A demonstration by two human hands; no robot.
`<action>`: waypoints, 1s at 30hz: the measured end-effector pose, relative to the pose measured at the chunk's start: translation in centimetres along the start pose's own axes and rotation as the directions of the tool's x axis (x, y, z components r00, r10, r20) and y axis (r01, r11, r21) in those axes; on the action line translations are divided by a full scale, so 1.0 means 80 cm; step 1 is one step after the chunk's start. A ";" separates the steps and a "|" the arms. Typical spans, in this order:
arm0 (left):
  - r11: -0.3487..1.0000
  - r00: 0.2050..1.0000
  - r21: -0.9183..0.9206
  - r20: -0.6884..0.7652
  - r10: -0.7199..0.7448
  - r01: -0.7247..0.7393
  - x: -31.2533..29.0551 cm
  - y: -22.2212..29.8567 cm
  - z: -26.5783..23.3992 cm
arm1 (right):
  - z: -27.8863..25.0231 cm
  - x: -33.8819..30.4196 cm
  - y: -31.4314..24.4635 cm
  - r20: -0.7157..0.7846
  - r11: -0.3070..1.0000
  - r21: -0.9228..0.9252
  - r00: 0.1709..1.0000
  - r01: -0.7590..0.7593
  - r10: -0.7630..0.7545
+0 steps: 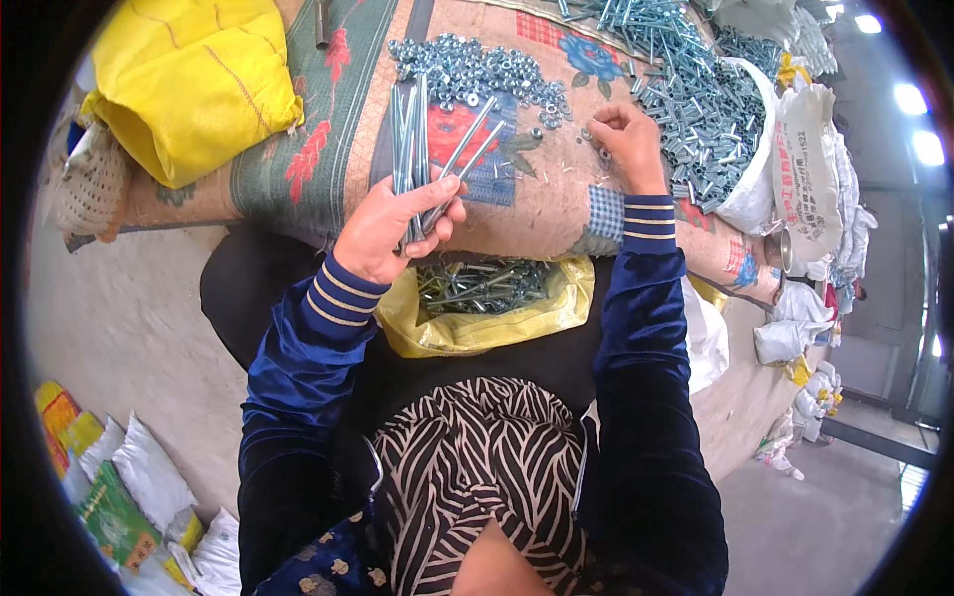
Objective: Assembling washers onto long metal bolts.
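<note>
Fingers of the right hand (633,149) curl—grip unclear—between nuts (477,72) and heaped metal pieces (701,134), while the left hand (390,228), just beyond the open yellow sack (452,341), clasps slim, splayed, silvery rods (421,134).

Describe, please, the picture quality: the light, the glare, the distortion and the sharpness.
Head view: fisheye rim, round with black corners; head view: lights at upper right glare white; head view: rods in the left hand shine but look distinct; head view: small pieces near the right hand are too small to tell clearly.
</note>
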State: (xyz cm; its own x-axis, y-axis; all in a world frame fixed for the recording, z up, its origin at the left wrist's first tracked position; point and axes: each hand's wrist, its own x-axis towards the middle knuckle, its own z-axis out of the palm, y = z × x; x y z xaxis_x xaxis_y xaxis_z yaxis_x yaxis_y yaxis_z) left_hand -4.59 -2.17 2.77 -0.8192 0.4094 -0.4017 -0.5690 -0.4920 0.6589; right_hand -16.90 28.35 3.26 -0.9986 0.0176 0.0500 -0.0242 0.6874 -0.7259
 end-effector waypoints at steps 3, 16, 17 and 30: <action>1.000 0.999 -0.029 0.045 0.003 -0.002 0.003 -0.002 0.000 | 0.022 0.012 -0.013 0.002 0.996 0.057 0.997 0.071 -0.071; 0.999 1.000 0.050 0.027 0.003 -0.005 0.006 -0.005 0.004 | -0.005 -0.030 0.030 0.030 0.971 -0.119 0.978 0.208 -0.206; 0.999 1.000 0.035 0.019 0.000 -0.001 0.005 -0.005 0.005 | -0.009 -0.034 0.030 0.024 0.971 -0.109 0.977 0.212 -0.211; 0.985 1.000 0.170 0.000 0.011 -0.011 0.000 -0.036 0.081 | 0.000 -0.114 -0.035 0.215 0.430 0.893 0.964 -0.128 -0.159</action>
State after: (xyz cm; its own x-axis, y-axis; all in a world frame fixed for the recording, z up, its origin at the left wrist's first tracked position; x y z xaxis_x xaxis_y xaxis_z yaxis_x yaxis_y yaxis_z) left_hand -2.45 4.21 4.96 -0.8254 0.4039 -0.3944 -0.5394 -0.3584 0.7620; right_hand -7.73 26.28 4.87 -0.9686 -0.2479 0.0159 0.0755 -0.3551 -0.9318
